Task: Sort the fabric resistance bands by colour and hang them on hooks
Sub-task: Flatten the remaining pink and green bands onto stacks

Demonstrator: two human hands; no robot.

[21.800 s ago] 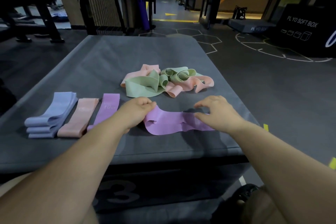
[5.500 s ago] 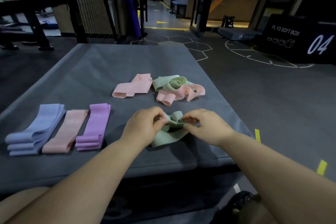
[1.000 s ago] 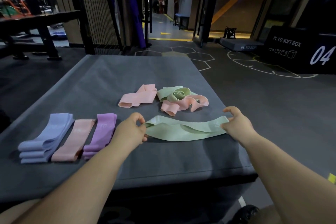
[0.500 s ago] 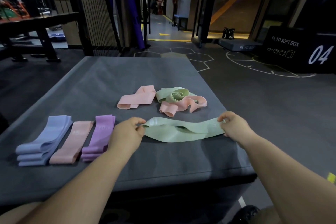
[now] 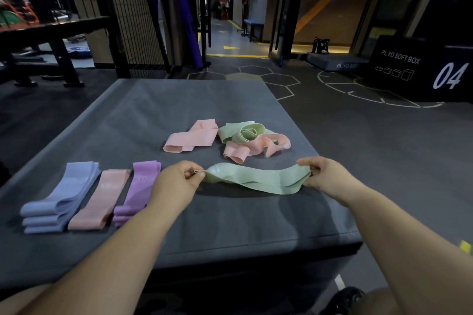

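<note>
Box: rectangular, matte grey padded top. On its near-left part lie three flat folded lots of smooth woven fabric in a row: blue stack, pink stack, purple stack. At its centre lie a folded pink band and a crumpled green-and-pink tangle. Green band: a limp flat loop drawn out across the box's near-right part, with the left hand pinching one end and the right hand pinching the other, hands wide apart.

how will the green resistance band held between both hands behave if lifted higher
Probably floppy: the green resistance band sags and ripples between the left hand and right hand. Likely light, since fingertip pinches alone hold it up. It would likely drape, not roll.
</note>
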